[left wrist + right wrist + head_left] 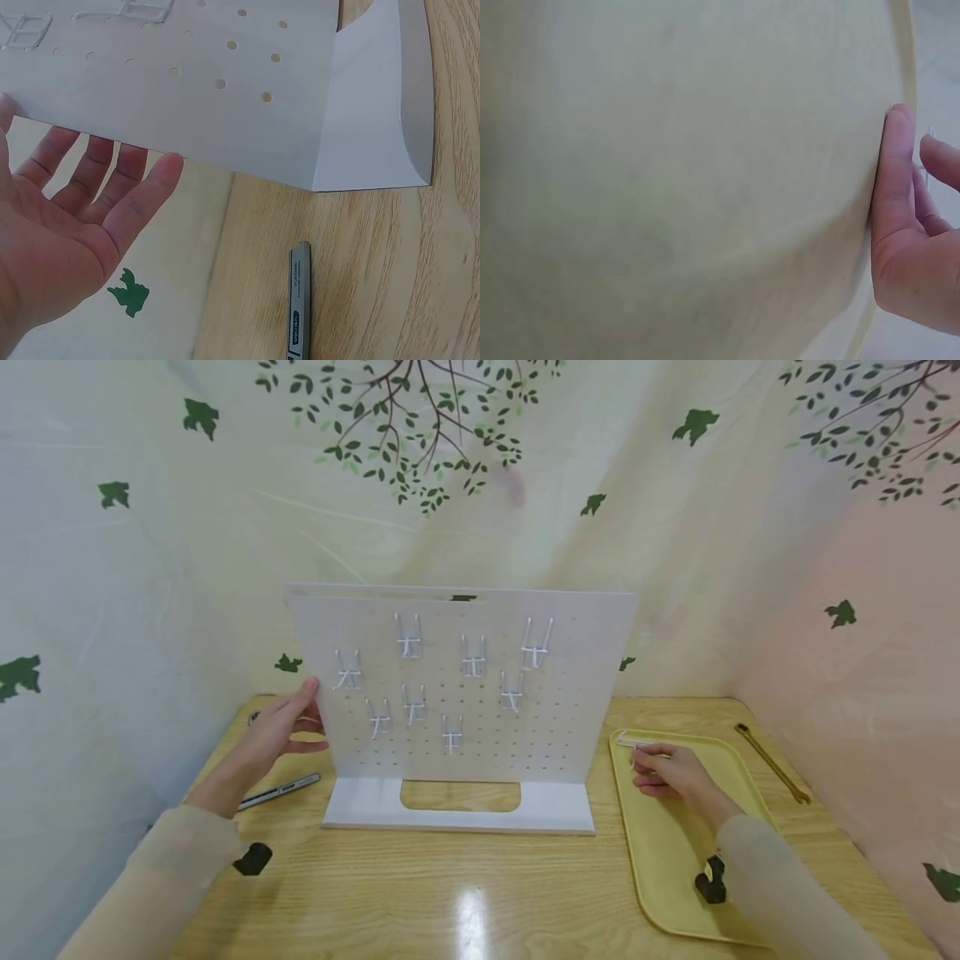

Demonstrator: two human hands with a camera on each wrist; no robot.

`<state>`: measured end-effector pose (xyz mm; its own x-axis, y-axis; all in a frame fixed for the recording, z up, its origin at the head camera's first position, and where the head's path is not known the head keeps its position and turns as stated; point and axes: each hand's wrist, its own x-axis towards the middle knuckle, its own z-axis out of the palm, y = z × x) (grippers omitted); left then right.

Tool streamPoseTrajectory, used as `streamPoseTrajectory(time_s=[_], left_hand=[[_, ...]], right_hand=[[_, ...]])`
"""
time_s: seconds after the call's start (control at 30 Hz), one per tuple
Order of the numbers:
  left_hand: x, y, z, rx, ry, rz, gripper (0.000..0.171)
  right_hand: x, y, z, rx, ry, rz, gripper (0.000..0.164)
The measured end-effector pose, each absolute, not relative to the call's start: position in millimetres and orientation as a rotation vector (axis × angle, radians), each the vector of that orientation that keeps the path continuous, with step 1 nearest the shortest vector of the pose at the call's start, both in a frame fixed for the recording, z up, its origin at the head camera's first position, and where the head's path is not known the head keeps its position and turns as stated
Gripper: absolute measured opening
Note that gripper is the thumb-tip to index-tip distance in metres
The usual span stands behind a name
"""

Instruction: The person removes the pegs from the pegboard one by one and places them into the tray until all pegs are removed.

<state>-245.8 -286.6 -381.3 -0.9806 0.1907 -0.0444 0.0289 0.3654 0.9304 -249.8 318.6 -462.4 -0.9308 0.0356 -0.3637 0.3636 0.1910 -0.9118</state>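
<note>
While gripping the pegboard (459, 689) with the left hand (279, 727) and pinching a white hook (628, 743) at the tray (663, 852)'s far corner with the right hand (673, 773), might drop it through loose pinching.

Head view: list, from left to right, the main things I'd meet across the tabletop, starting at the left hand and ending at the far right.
Left hand → white pegboard → yellow tray → wrench.

left hand (281, 724): gripping | right hand (672, 774): pinching | arms (161, 868): reaching forward, apart
</note>
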Motion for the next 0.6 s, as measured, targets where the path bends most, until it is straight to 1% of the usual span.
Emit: streamPoseTrajectory(time_s=[0.17,0.33,0.53,0.6], left_hand=[[-246,-286,-381,0.205,2.472,1.682,0.078],[-245,-285,-380,0.204,2.483,1.665,0.078],[-245,-285,-380,0.198,2.481,1.671,0.078],[-245,-286,-380,0.201,2.476,1.677,0.078]], right_hand=[[-246,318,-458,0.374,2.177,-1.830,0.048],[-242,318,-446,0.323,2.175,-1.826,0.058],[-235,317,-411,0.123,2.255,-1.772,0.070],[-231,313,-396,0.046,2.280,-1.775,0.070]])
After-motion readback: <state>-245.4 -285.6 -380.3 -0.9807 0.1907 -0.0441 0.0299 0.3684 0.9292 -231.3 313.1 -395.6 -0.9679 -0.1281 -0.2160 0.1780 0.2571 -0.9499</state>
